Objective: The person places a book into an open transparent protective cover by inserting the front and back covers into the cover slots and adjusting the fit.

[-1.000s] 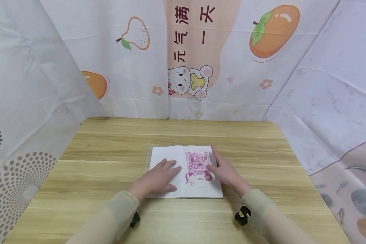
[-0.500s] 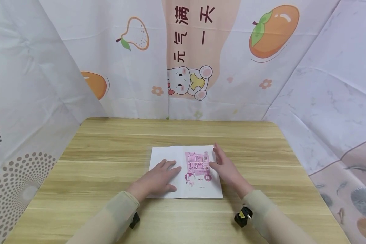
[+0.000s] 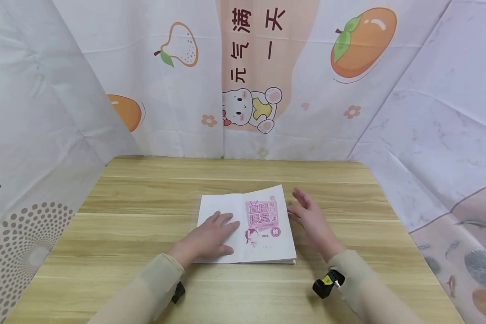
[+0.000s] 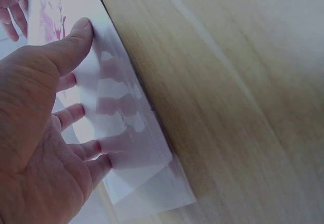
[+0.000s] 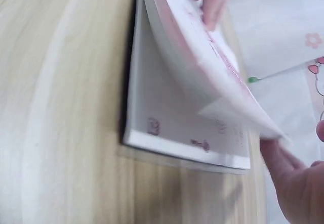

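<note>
A book [image 3: 220, 202] lies spread on the wooden table, its left side blank white. On the right is a title page [image 3: 263, 220] printed in pink, its outer edge lifted off the pages below. My left hand [image 3: 208, 236] rests on the left side with fingers spread, holding it flat. Just right of the raised edge is my right hand [image 3: 312, 220]. In the right wrist view, the fingers of the right hand [image 5: 298, 183] reach the lifted page [image 5: 202, 77] at its outer corner, the thumb apart from it. Part of those fingers is hidden behind the sheet.
The table [image 3: 154, 180] has a wood-grain top and rounded far corners. Printed curtains [image 3: 320, 112] hang behind it and at both sides. A small black device [image 3: 328, 283] is strapped under the right wrist, and another [image 3: 179, 292] under the left.
My right hand has shifted right, off the page's surface to beyond its outer edge. The title page, flat before, has risen along that edge. My left hand stays in place.
</note>
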### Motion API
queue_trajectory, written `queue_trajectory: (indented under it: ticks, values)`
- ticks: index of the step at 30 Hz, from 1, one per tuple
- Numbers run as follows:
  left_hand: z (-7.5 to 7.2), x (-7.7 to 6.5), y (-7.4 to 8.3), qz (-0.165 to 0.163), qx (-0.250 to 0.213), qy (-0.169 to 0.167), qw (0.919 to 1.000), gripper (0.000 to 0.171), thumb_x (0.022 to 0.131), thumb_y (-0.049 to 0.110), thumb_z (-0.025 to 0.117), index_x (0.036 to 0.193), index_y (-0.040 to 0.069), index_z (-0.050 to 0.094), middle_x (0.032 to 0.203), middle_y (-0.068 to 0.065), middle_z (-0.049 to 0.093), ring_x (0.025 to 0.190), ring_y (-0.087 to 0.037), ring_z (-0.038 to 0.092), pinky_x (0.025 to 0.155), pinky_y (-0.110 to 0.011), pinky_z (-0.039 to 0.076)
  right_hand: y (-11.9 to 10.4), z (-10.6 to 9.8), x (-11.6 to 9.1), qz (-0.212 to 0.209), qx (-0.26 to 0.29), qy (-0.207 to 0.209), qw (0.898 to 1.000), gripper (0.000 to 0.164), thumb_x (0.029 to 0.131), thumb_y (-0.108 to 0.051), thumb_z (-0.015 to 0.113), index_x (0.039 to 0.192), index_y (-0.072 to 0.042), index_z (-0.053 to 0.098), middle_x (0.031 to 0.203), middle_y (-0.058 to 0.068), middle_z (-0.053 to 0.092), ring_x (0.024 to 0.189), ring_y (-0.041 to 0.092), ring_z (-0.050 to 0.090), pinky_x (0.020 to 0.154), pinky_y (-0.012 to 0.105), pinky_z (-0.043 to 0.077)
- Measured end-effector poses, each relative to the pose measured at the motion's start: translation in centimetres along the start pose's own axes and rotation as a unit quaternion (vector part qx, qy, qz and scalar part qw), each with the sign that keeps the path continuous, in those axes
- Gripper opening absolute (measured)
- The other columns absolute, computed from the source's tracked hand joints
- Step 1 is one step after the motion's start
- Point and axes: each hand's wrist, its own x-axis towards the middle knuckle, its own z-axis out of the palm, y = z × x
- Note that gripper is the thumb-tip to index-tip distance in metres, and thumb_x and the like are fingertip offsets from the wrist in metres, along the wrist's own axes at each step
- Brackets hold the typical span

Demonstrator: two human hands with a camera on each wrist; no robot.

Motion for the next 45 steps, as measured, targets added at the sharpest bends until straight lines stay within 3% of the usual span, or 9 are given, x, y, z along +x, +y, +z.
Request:
queue_trajectory:
  ticks: [3, 7, 14, 19, 24, 30, 35, 42, 45]
  values:
    - [-0.1, -0.1, -0.1, 0.0, -0.002, 0.002, 1.0, 0.076, 0.095, 0.047, 0.069, 0.159, 0.02, 0.038, 0.166, -0.011, 0.029, 0.151, -0.045, 0.025, 0.122, -0.053, 0.027, -0.3, 0.0, -0.1, 0.004, 0.025, -0.007, 1.0, 0.069, 0.103, -0.004, 0.046, 0.164, -0.008, 0.014, 0.167, 0.017, 0.026, 0.14, 0.038, 0.046, 0.11, 0.042, 0.046]
    - [-0.2, 0.0, -0.3, -0.002, -0.02, -0.001, 0.9998, 0.073, 0.096, 0.045, 0.068, 0.158, 0.019, 0.04, 0.166, -0.012, 0.03, 0.151, -0.047, 0.025, 0.122, -0.055, 0.026, -0.5, 0.2, -0.3, 0.015, 0.013, -0.017, 1.0, 0.063, 0.107, -0.014, 0.047, 0.163, -0.007, 0.019, 0.154, 0.025, 0.044, 0.13, 0.034, 0.058, 0.101, 0.035, 0.053]
    - [-0.1, 0.3, -0.1, -0.004, -0.024, 0.017, 0.9996, 0.067, 0.097, 0.043, 0.067, 0.155, 0.016, 0.045, 0.163, -0.015, 0.035, 0.149, -0.047, 0.029, 0.122, -0.057, 0.024, -0.9, 0.7, -0.4, 0.025, -0.009, -0.025, 0.999, 0.047, 0.107, -0.025, 0.053, 0.149, -0.002, 0.05, 0.138, 0.02, 0.061, 0.103, 0.017, 0.071, 0.082, 0.028, 0.06]
    - [0.4, 0.3, 0.2, -0.016, 0.008, 0.036, 0.9992, 0.069, 0.096, 0.046, 0.067, 0.155, 0.018, 0.044, 0.162, -0.015, 0.033, 0.148, -0.048, 0.026, 0.121, -0.062, 0.022, -1.4, 1.1, -0.6, 0.017, -0.001, -0.047, 0.999, 0.044, 0.106, -0.023, 0.055, 0.144, -0.001, 0.056, 0.132, 0.017, 0.066, 0.101, 0.019, 0.073, 0.081, 0.033, 0.061]
    - [0.1, 0.3, 1.0, -0.017, 0.023, 0.063, 0.9976, 0.068, 0.093, 0.045, 0.072, 0.152, 0.022, 0.047, 0.158, -0.011, 0.038, 0.144, -0.039, 0.033, 0.113, -0.059, 0.031, -1.7, 1.6, -0.8, -0.005, 0.003, -0.082, 0.997, 0.045, 0.105, -0.023, 0.056, 0.144, 0.0, 0.055, 0.133, 0.02, 0.065, 0.106, 0.025, 0.072, 0.085, 0.037, 0.061]
    - [-0.4, 0.8, 2.1, 0.007, -0.09, 0.049, 0.9947, 0.068, 0.096, 0.035, 0.07, 0.155, 0.017, 0.044, 0.147, -0.009, 0.049, 0.131, -0.032, 0.047, 0.111, -0.049, 0.042, -1.9, 2.2, -1.2, -0.018, -0.007, -0.104, 0.994, 0.043, 0.104, -0.025, 0.059, 0.141, -0.002, 0.06, 0.14, 0.018, 0.062, 0.114, 0.029, 0.069, 0.092, 0.039, 0.059]
    - [-0.8, 1.0, 2.0, -0.001, -0.198, 0.039, 0.9795, 0.07, 0.1, 0.044, 0.063, 0.158, 0.013, 0.039, 0.148, -0.014, 0.048, 0.131, -0.034, 0.048, 0.111, -0.05, 0.042, -2.0, 2.7, -1.5, -0.032, -0.01, -0.127, 0.991, 0.043, 0.104, -0.025, 0.059, 0.141, -0.003, 0.06, 0.143, 0.016, 0.06, 0.115, 0.029, 0.069, 0.095, 0.04, 0.058]
    - [-2.1, 0.7, 1.6, -0.028, -0.36, 0.021, 0.9322, 0.076, 0.103, 0.057, 0.049, 0.16, 0.011, 0.031, 0.155, -0.012, 0.045, 0.129, -0.031, 0.055, 0.108, -0.049, 0.046, -1.9, 3.3, -1.9, -0.039, -0.059, -0.19, 0.979, 0.048, 0.105, -0.028, 0.057, 0.149, -0.009, 0.054, 0.15, 0.012, 0.055, 0.12, 0.029, 0.067, 0.109, 0.05, 0.047]
    - [-2.5, 0.5, 1.7, -0.029, -0.385, 0.02, 0.9224, 0.073, 0.104, 0.058, 0.044, 0.162, 0.015, 0.029, 0.154, -0.009, 0.046, 0.135, -0.029, 0.052, 0.112, -0.05, 0.042, -1.8, 3.7, -2.1, -0.044, -0.085, -0.227, 0.969, 0.05, 0.105, -0.03, 0.057, 0.153, -0.017, 0.049, 0.155, 0.003, 0.05, 0.13, 0.026, 0.061, 0.115, 0.05, 0.041]
